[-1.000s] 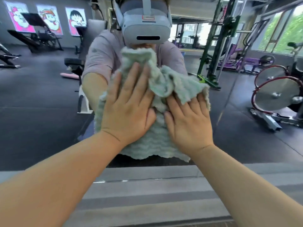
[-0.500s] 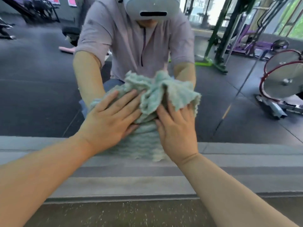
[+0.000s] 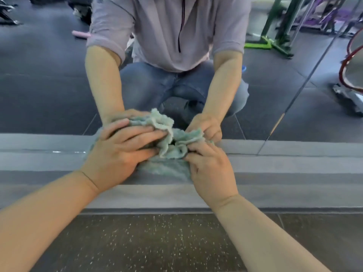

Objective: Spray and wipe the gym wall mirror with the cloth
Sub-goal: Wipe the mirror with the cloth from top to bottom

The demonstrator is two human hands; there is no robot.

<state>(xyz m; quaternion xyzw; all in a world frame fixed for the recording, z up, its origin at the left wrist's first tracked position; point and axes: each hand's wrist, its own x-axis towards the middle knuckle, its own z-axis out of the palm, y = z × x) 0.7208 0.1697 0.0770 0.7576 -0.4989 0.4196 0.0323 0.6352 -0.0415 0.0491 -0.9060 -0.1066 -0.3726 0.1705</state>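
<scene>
Cloth has slid down to the bottom of the mirror

A moment ago both hands were flat on the cloth (image 3: pixel 169 165), high up on the mirror (image 3: pixel 49 85). Now the cloth is all the way down, bunched up where the glass meets the grey ledge (image 3: pixel 294 183) just above the floor (image 3: pixel 157 242). The left hand (image 3: pixel 119 154) lies over the cloth with its fingers mostly straight and presses on it. The right hand (image 3: pixel 211 173) has curled its fingers and pinches the cloth's edge. I think this downward wipe is done. The cloth is too scrunched to wipe well, so it likely needs spreading out before the next strip of glass
</scene>
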